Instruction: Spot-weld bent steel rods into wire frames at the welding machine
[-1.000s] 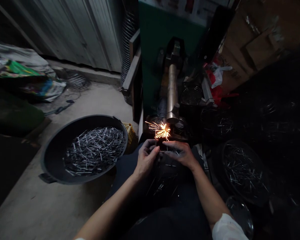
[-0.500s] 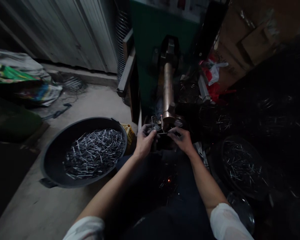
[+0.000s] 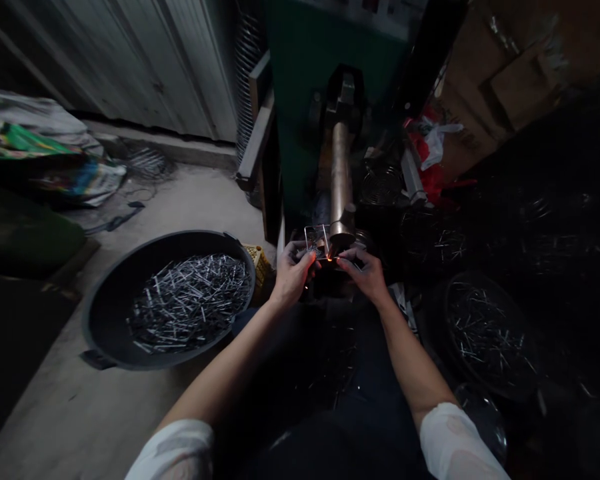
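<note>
Under the round copper-coloured arm [image 3: 341,177] of a spot welder, both hands meet at a bent wire frame [image 3: 326,235]. My left hand [image 3: 293,270] is closed, thumb and fingers pinching the frame's left side. From the right, my right hand [image 3: 364,270] pinches a thin metal rod that meets the frame's lower corner. An orange glow shows where rod and frame touch, just below the arm's tip. The fingertips are dark with grime, and the far fingers of both hands are partly hidden.
A large black basin [image 3: 100,300] full of short metal rods [image 3: 193,300] stands on the floor at left. At right, a dark basin [image 3: 447,333] holds more metal pieces. Behind the copper arm rises a green machine body [image 3: 300,87]. A yellow crate [image 3: 258,261] sits by the left basin.
An orange glow has appeared at the joint beneath the welder arm, and the earlier spark over my lap is gone. The frame sits slightly higher; both hands keep their pinch.
</note>
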The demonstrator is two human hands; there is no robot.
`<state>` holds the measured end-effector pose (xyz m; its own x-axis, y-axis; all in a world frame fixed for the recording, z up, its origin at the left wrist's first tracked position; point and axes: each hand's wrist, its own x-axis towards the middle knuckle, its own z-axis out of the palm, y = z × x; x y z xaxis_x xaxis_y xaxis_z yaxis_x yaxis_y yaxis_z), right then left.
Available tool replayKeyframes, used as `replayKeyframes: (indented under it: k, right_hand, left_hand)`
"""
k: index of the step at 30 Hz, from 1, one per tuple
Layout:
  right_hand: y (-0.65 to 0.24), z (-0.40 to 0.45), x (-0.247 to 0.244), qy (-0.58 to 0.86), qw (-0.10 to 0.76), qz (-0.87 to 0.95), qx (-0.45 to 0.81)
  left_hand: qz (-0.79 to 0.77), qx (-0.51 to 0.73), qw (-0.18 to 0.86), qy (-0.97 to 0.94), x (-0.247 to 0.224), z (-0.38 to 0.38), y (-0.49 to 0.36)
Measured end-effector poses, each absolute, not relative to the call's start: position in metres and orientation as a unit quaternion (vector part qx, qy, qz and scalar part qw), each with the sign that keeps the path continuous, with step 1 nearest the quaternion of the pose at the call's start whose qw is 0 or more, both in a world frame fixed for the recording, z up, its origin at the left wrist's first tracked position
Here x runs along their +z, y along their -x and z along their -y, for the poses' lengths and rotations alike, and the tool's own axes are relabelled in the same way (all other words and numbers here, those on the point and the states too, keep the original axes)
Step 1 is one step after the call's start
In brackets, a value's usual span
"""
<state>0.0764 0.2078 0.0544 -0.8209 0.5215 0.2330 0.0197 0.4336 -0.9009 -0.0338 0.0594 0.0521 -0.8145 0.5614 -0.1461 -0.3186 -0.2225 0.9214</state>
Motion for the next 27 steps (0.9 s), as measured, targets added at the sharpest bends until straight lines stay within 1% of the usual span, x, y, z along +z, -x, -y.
replayKeyframes:
  k: [2, 6, 11, 13, 15, 16, 18, 20, 22, 24, 27]
  right_hand:
    - [-0.089, -0.209, 0.055, 0.172, 0.237, 0.789, 0.540]
    - [-0.141, -0.215, 0.055, 0.189, 0.169, 0.756, 0.603]
    - [-0.209, -0.219, 0.039, 0.273, 0.078, 0.726, 0.627]
    - [-0.221, -0.215, 0.028, 0.297, 0.055, 0.727, 0.617]
    - [-0.225, -0.211, 0.020, 0.302, 0.045, 0.755, 0.580]
    - [-0.224, -0.208, 0.016, 0.301, 0.045, 0.773, 0.556]
    - [-0.222, -0.204, 0.013, 0.297, 0.049, 0.804, 0.513]
    - [-0.221, -0.201, 0.012, 0.296, 0.062, 0.823, 0.481]
    - [-0.221, -0.198, 0.012, 0.297, 0.082, 0.832, 0.460]
    - [-0.223, -0.196, 0.013, 0.298, 0.103, 0.837, 0.447]
    - [-0.225, -0.193, 0.015, 0.303, 0.127, 0.842, 0.428]
  left_hand:
    - [-0.554, 0.780, 0.273, -0.101, 0.053, -0.056, 0.033]
    - [-0.524, 0.815, 0.246, -0.020, 0.046, -0.018, 0.046]
    - [-0.489, 0.851, 0.113, 0.154, 0.021, 0.065, 0.070]
    - [-0.533, 0.825, 0.107, 0.152, 0.014, 0.079, 0.058]
    - [-0.647, 0.746, 0.156, 0.028, 0.012, 0.079, 0.029]
    - [-0.708, 0.675, 0.193, -0.076, 0.012, 0.075, 0.010]
    - [-0.782, 0.479, 0.263, -0.298, 0.015, 0.064, -0.029]
    - [-0.815, 0.258, 0.274, -0.441, 0.018, 0.058, -0.063]
    - [-0.829, 0.090, 0.240, -0.497, 0.018, 0.058, -0.086]
    - [-0.829, 0.005, 0.215, -0.516, 0.016, 0.062, -0.100]
    - [-0.826, -0.031, 0.223, -0.516, 0.016, 0.073, -0.109]
